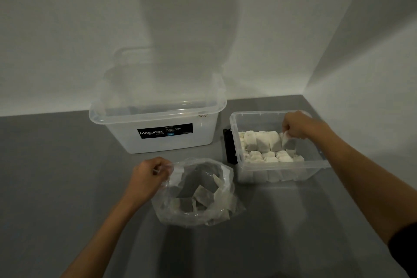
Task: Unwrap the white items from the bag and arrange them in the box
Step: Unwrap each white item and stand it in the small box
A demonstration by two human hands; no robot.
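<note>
- The white item sits at the right end of the standing row in the box, right of centre in the frame. The right hand has its grip narrowed on the item's top edge.
- The standing row of white items leans. In my judgement, pushing the held piece down hard could tip its neighbours or crush the flat layer in front.
- If the pinch lets go too early, the item may fall flat and spoil the arrangement.
- The bag, lower centre, is thin and floppy. The left hand holds its rim in a closed pinch. A tug could drag the bag across the table or spill the loose pieces left inside.
- If that rim is released, the mouth would probably collapse and make the next reach harder.
- Hard to make out: whether the pieces in the bag are wrapped items or empty wrappers, since the light is dim and the plastic glares.
- The right fingertips are hidden behind the held item, and the lower layers show only as blurs through the box wall.
- A black object stands half hidden behind the box's left wall, and I cannot identify it.
- The lidded container, upper centre, is too cloudy to show any contents.
</note>
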